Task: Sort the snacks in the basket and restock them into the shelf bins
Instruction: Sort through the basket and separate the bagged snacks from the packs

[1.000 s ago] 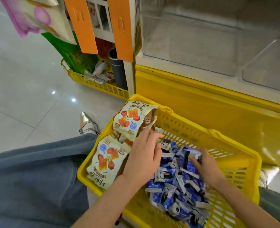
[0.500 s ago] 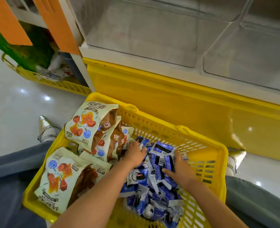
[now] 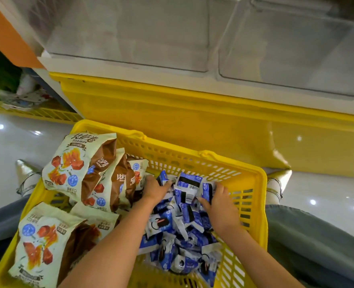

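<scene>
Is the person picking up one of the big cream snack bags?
No, the left hand and right hand both grip small blue packets in the basket.

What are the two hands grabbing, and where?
Small blue packets, pressed between both: left hand on the bunch's left side, right hand with fingers curled over its right side.

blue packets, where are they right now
Head view: the blue packets lie heaped in the right half of the basket, beside the tan bags on its left.

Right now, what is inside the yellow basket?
Big cream snack bags at left; small blue packets heaped at right, gripped by left hand and right hand. Anything underneath is hidden.
</scene>
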Available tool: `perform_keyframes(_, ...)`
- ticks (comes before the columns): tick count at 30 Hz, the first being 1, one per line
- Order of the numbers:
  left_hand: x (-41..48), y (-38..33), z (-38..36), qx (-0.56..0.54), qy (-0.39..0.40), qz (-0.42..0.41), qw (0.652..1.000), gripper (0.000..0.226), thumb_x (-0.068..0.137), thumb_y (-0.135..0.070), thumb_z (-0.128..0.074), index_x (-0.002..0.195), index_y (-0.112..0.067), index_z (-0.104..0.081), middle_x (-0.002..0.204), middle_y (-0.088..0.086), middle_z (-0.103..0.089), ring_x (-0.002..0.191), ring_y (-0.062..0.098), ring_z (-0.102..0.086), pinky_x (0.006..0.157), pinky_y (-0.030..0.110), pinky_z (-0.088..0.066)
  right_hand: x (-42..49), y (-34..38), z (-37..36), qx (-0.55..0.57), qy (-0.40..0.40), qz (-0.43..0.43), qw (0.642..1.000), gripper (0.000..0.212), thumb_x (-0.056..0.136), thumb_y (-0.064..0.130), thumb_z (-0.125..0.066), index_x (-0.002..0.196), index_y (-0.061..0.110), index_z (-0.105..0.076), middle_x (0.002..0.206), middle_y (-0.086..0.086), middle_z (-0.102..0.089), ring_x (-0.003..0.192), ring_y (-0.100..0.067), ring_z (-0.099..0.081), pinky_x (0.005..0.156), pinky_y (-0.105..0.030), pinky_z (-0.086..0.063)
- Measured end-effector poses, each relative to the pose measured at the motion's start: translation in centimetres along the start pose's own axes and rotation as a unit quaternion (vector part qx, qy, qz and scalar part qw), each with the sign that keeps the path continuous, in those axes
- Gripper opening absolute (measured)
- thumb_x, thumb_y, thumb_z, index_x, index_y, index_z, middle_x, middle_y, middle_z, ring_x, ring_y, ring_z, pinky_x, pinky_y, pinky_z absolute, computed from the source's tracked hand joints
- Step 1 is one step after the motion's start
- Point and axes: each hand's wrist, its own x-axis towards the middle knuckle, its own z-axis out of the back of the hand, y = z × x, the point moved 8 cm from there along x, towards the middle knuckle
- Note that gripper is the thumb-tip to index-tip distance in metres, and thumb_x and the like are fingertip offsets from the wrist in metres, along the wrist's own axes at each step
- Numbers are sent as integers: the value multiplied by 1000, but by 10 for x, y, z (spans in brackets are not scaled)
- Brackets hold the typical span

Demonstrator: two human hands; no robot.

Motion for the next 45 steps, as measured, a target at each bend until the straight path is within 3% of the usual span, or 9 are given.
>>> perform_keyframes(6, -5, -15, -1, -1, -14, -68, 998, 27, 86, -14, -63, 65, -16, -47, 68, 5, -52, 74, 21, -54, 65, 28, -39, 0, -6, -2, -6, 32, -9, 999, 65, 92, 50, -45, 139, 11, -26, 139, -7, -39, 127, -25, -42, 94, -34, -44)
perform_keyframes(14, -87, -25, -12, -138, 71, -151, 976, 35, 86, -14, -63, 113, -16, -42, 105, 2, -56, 91, 11, -58, 79, 21, -51, -12, 8, 11, 117, -8, 81, 990, 55, 96, 47, -32, 141, 16, -34, 141, -2, -39, 133, -17, -32, 110, -31, -29)
perform_keyframes(19, -135, -26, -38, -99, 129, -221, 962, 30, 90, -31, -58, 112, -38, -39, 107, -5, -54, 91, -1, -55, 73, 13, -48, -24, 24, 6, 209, 69, 94, 971, 38, 94, 43, -48, 121, 18, -54, 70, 7, -56, 50, 6, -49, 47, -7, -35)
perform_keyframes(23, -128, -13, -17, -20, 60, -251, 966, 38, 93, -36, -51, 128, -33, -38, 131, -13, -45, 105, -22, -42, 87, 1, -35, -16, 8, 17, 172, 33, 72, 982, 29, 95, 31, -51, 121, 17, -45, 54, 4, -50, 36, -2, -45, 35, -13, -29)
perform_keyframes(27, -97, 20, 1, 178, 32, -194, 964, 53, 92, -33, -54, 138, -15, -34, 137, 2, -43, 126, 17, -41, 106, 31, -34, -11, -5, 22, 56, 37, 64, 996, 26, 95, 20, -54, 120, 17, -47, 78, -1, -61, 59, -14, -53, 48, -26, -38)
perform_keyframes(31, -89, 38, -4, 296, 71, -159, 939, 50, 92, -31, -55, 135, -12, -39, 133, 7, -47, 123, 22, -43, 103, 30, -33, -8, 2, 20, -53, 12, 111, 992, 34, 92, 11, -55, 125, 19, -48, 128, -3, -50, 115, -21, -48, 85, -31, -43)
perform_keyframes(36, -101, 33, 6, 279, 45, -197, 939, 39, 95, -21, -50, 131, -11, -40, 128, 7, -47, 117, 22, -45, 95, 28, -37, -12, 8, 21, -114, -9, 142, 983, 38, 97, 15, -47, 134, 19, -42, 135, -2, -43, 124, -20, -38, 99, -28, -34)
perform_keyframes(42, -144, -2, 13, -31, 62, -233, 970, 33, 86, -18, -64, 113, -24, -46, 97, -13, -54, 86, -4, -52, 71, 3, -41, -68, 39, 7, 156, 124, 224, 954, 43, 90, 49, -51, 129, 34, -43, 117, 22, -51, 84, 14, -52, 72, -7, -43)
perform_keyframes(45, -151, -1, -4, -14, 85, -237, 968, 32, 90, -18, -59, 119, -18, -45, 104, -10, -53, 96, 3, -54, 74, 3, -41, -68, 30, 3, 91, 104, 229, 964, 36, 90, 37, -59, 123, 29, -50, 109, 14, -61, 66, 6, -55, 60, -13, -43)
